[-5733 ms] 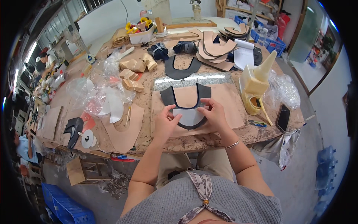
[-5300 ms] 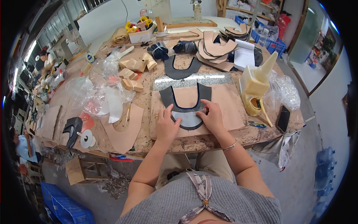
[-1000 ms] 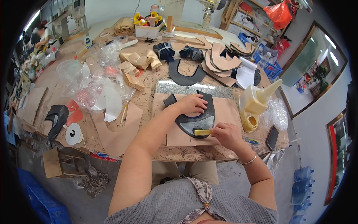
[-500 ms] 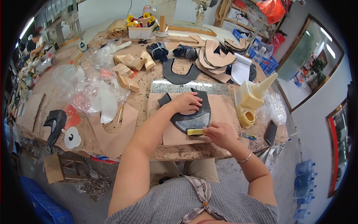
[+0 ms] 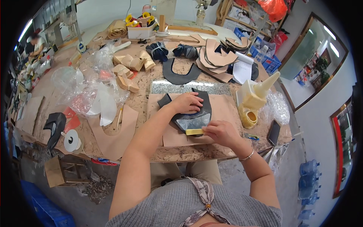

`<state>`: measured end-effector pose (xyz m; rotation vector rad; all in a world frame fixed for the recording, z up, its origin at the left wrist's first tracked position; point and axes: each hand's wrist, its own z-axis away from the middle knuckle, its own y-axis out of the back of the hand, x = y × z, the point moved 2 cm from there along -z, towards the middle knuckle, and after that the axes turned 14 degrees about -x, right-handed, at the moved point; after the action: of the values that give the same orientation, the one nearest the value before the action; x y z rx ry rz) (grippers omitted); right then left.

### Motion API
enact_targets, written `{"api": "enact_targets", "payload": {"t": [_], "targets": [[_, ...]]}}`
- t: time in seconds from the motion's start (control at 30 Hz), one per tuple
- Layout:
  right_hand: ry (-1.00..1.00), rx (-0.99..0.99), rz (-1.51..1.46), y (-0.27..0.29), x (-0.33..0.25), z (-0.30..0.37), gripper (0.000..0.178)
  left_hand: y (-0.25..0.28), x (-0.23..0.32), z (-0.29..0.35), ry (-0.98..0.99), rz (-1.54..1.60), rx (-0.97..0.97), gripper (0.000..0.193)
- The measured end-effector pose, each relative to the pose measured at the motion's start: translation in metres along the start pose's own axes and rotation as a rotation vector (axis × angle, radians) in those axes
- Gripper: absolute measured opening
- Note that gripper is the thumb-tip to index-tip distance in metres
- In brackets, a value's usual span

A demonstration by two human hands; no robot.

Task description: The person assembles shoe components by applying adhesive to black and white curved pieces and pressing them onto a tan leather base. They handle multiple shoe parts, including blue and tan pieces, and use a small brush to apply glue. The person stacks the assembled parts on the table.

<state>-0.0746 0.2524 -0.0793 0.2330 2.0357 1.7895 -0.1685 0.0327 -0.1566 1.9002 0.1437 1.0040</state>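
Note:
A dark grey U-shaped shoe-upper piece (image 5: 206, 102) lies on a tan sheet (image 5: 172, 138), with a shiny wet-looking patch on its near curve. My left hand (image 5: 188, 103) rests on this piece, fingers stretched out and lying flat across it. Between the thumb and fingers of my right hand (image 5: 222, 133) is a flat yellow strip (image 5: 193, 132), its free end at the near edge of the dark piece. Whether the strip touches the surface I cannot tell. Under the sheet's far edge shows a speckled stone slab (image 5: 189, 87).
To the right stand a white, yellow-crusted bottle (image 5: 247, 99) and open pot (image 5: 250, 118), near a utility knife (image 5: 251, 136) and phone (image 5: 273, 132). Beyond the slab lie another dark U-piece (image 5: 181, 77) and stacked tan pieces (image 5: 215, 62). Plastic bags (image 5: 81, 92) crowd the left.
My right hand and the yellow strip have shifted slightly left along the near edge of the dark piece. My left hand stays on the piece; the whole view has moved a little.

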Motion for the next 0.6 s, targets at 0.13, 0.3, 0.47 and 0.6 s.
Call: {"api": "enact_targets", "payload": {"t": [0.13,0.3,0.47,0.6], "targets": [[-0.026,-0.012,-0.072,-0.006,0.0,-0.003,0.01,0.0,-0.002,0.001,-0.018,-0.02,0.016,0.026],[-0.124,-0.015,-0.129,-0.006,0.012,0.02,0.009,-0.002,-0.003,0.001,-0.014,-0.005,0.02,0.026],[-0.333,0.079,-0.046,-0.002,0.034,0.028,0.01,-0.002,-0.001,0.001,-0.014,-0.021,0.004,0.027],[-0.422,0.263,0.038,0.001,0.026,0.03,0.01,-0.003,0.001,0.002,-0.022,-0.038,0.002,0.025]]}}
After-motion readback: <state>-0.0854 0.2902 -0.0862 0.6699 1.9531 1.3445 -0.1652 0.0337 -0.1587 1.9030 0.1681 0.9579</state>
